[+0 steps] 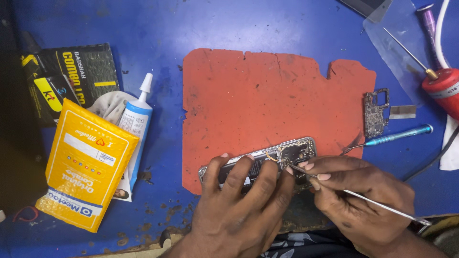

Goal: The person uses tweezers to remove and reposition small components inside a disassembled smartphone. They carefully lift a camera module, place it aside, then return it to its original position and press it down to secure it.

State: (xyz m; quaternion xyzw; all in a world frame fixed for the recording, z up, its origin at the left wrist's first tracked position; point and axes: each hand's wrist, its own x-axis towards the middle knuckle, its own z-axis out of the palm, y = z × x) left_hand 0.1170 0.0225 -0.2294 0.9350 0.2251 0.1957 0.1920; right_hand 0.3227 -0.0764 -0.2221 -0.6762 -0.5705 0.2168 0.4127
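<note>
Two bare hands meet over an opened phone (267, 160) on our red mat (267, 100). Our left hand (239, 205) presses flat, fingers spread, on the phone. Our right hand (358, 200) pinches a thin metal probe (373, 201), tip touching the phone's exposed circuitry just beyond our left fingertips.

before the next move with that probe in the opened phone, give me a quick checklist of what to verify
1. Left hand pinning the opened phone: ok.
2. Right hand gripping the thin metal probe: ok.
3. Probe tip on the exposed board: ok; exact contact cannot tell.
4. Phone fully on the red mat: not ok, it overhangs the lower edge.
5. Loose circuit board and blue screwdriver apart from the hands: ok.
</note>
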